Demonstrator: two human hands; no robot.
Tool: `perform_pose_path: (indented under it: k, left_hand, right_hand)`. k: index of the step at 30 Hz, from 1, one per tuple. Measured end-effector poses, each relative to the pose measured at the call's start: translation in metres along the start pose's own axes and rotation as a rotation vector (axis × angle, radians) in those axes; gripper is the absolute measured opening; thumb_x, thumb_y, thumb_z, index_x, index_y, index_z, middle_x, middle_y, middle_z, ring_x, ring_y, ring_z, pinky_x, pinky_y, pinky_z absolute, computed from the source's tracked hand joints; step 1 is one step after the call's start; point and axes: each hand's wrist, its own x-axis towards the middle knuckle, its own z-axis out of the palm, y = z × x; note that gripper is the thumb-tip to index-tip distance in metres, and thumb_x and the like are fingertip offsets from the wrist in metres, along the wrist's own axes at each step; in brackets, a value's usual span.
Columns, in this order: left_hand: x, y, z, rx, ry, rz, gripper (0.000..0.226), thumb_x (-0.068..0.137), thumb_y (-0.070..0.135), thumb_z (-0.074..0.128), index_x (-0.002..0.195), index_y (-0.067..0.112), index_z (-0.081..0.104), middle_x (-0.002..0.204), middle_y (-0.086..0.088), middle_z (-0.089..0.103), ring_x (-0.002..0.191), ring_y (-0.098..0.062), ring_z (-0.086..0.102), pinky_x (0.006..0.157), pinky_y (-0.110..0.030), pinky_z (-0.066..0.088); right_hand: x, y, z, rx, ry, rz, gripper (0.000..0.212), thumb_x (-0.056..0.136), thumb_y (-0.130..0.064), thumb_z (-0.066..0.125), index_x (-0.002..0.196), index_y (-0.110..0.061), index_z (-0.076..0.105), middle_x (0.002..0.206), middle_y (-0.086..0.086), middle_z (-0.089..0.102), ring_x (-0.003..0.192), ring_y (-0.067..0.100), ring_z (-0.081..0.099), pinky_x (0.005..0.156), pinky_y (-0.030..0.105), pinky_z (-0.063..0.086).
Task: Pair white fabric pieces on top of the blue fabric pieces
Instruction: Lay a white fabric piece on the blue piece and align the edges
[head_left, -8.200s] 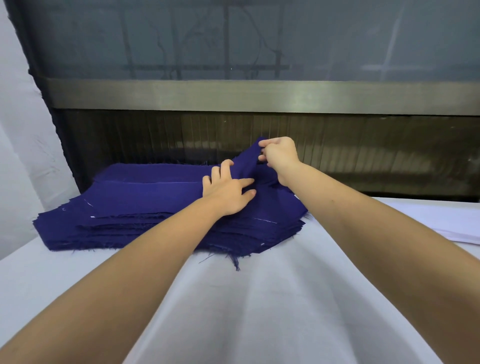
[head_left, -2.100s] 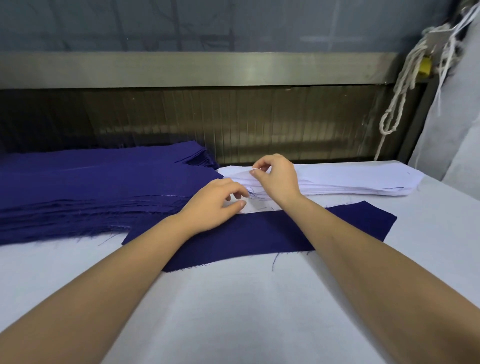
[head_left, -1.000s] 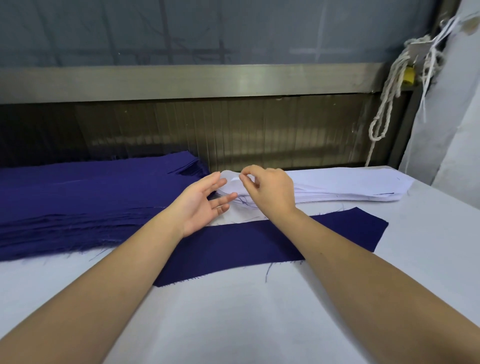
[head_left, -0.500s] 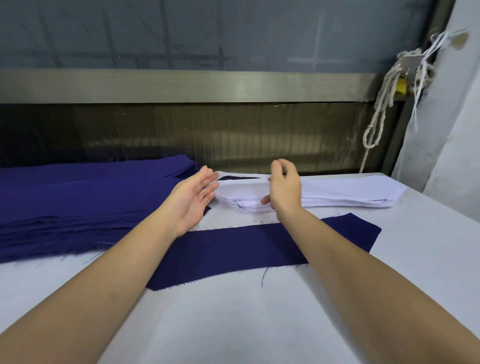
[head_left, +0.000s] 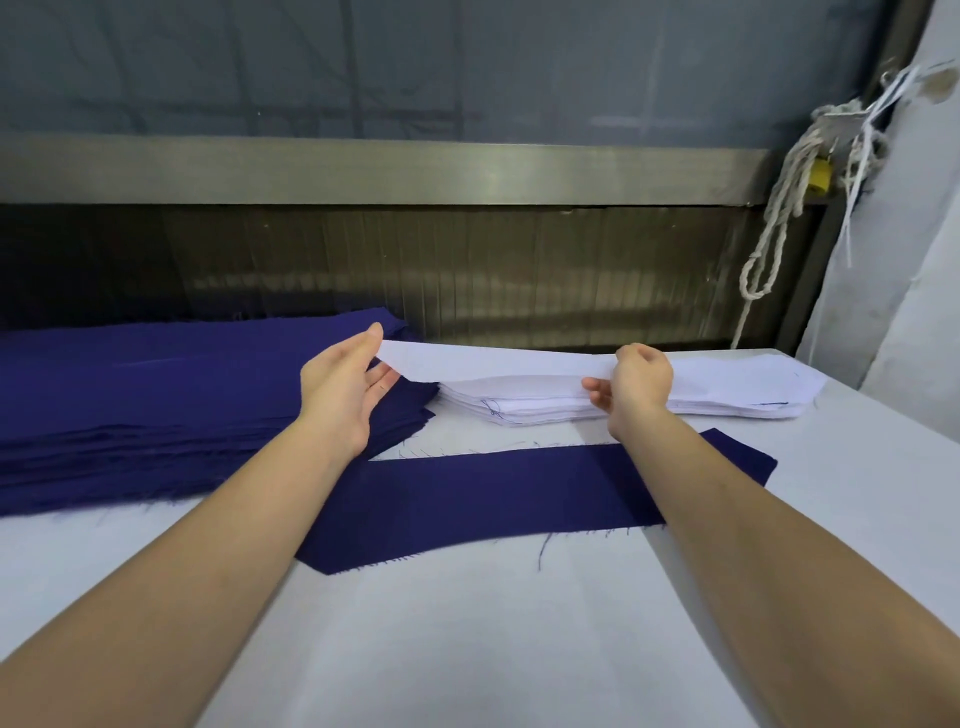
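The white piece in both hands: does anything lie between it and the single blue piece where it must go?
Nothing visible does. The white piece, held by left hand and right hand over the white stack, has only table between it and the single blue piece.

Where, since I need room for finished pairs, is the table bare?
Bare: the wide near strip of table in front of the single blue piece, and the right edge past the white stack. Crowded: the back, filled by blue stack and white stack.
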Motion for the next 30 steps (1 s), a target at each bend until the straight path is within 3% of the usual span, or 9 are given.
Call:
perform_pose_path:
  k: [4, 6, 9, 14, 21, 23, 25, 30]
  left_hand:
    - [0.000, 0.005, -0.006, 0.040, 0.132, 0.042, 0.020, 0.085, -0.001, 0.065, 0.103, 0.006, 0.059, 0.117, -0.013, 0.062, 0.084, -0.014, 0.066, 0.060, -0.019, 0.054]
    - [-0.001, 0.009, -0.010, 0.058, 0.152, 0.039, 0.026, 0.084, -0.005, 0.064, 0.107, 0.005, 0.057, 0.116, -0.013, 0.060, 0.080, -0.013, 0.064, 0.058, -0.020, 0.053]
    - [-0.002, 0.016, -0.020, 0.108, 0.110, 0.021, 0.028, 0.085, -0.007, 0.061, 0.110, 0.006, 0.058, 0.104, -0.011, 0.061, 0.077, -0.012, 0.062, 0.060, -0.020, 0.051]
    - [-0.008, 0.029, -0.042, 0.281, -0.036, -0.014, 0.024, 0.085, -0.007, 0.060, 0.095, 0.014, 0.064, 0.096, -0.008, 0.062, 0.081, -0.015, 0.063, 0.060, -0.020, 0.052]
    - [-0.029, 0.038, -0.071, 0.517, -0.206, -0.039, 0.022, 0.083, -0.004, 0.065, 0.097, 0.012, 0.067, 0.093, -0.008, 0.061, 0.076, -0.016, 0.059, 0.053, -0.016, 0.052]
    - [-0.036, 0.038, -0.076, 0.588, -0.226, -0.004, 0.022, 0.082, -0.004, 0.066, 0.096, 0.013, 0.067, 0.091, -0.007, 0.062, 0.075, -0.016, 0.060, 0.052, -0.015, 0.052]
    - [-0.041, 0.038, -0.081, 0.651, -0.228, 0.049, 0.020, 0.082, -0.002, 0.067, 0.094, 0.014, 0.067, 0.086, -0.006, 0.062, 0.072, -0.016, 0.059, 0.052, -0.015, 0.051]
    - [-0.052, 0.033, -0.089, 0.736, -0.200, 0.141, 0.012, 0.084, 0.004, 0.066, 0.091, 0.014, 0.068, 0.074, -0.002, 0.061, 0.063, -0.013, 0.060, 0.050, -0.016, 0.051]
  right_hand:
    - [-0.003, -0.002, -0.001, 0.020, 0.017, -0.005, 0.034, 0.094, -0.011, 0.036, 0.125, -0.014, 0.048, 0.074, 0.002, 0.053, 0.046, 0.016, 0.057, 0.038, 0.019, 0.042]
    - [-0.006, -0.004, -0.001, 0.023, 0.013, 0.008, 0.034, 0.093, -0.008, 0.036, 0.123, -0.012, 0.051, 0.076, 0.002, 0.053, 0.048, 0.017, 0.058, 0.039, 0.020, 0.043]
    - [-0.009, -0.009, -0.004, -0.026, -0.011, 0.002, 0.032, 0.091, -0.004, 0.038, 0.117, -0.013, 0.056, 0.080, 0.000, 0.055, 0.051, 0.015, 0.060, 0.040, 0.019, 0.043]
    - [-0.016, -0.022, -0.022, -0.161, -0.074, -0.053, 0.041, 0.085, 0.009, 0.049, 0.114, -0.018, 0.057, 0.090, 0.007, 0.061, 0.059, 0.013, 0.063, 0.043, 0.021, 0.043]
    - [-0.036, -0.021, -0.058, -0.281, -0.218, -0.051, 0.041, 0.080, 0.010, 0.055, 0.105, -0.022, 0.058, 0.076, 0.006, 0.062, 0.048, 0.010, 0.065, 0.045, 0.022, 0.041]
    - [-0.040, -0.020, -0.069, -0.318, -0.241, -0.082, 0.039, 0.078, 0.009, 0.058, 0.103, -0.021, 0.061, 0.074, 0.005, 0.061, 0.053, 0.012, 0.065, 0.047, 0.024, 0.040]
    - [-0.043, -0.019, -0.078, -0.372, -0.238, -0.127, 0.040, 0.076, 0.008, 0.061, 0.102, -0.021, 0.065, 0.075, 0.005, 0.060, 0.060, 0.017, 0.059, 0.049, 0.025, 0.042]
    - [-0.049, -0.016, -0.098, -0.487, -0.224, -0.215, 0.035, 0.073, 0.009, 0.055, 0.080, -0.023, 0.067, 0.073, 0.005, 0.055, 0.054, 0.020, 0.042, 0.051, 0.026, 0.039]
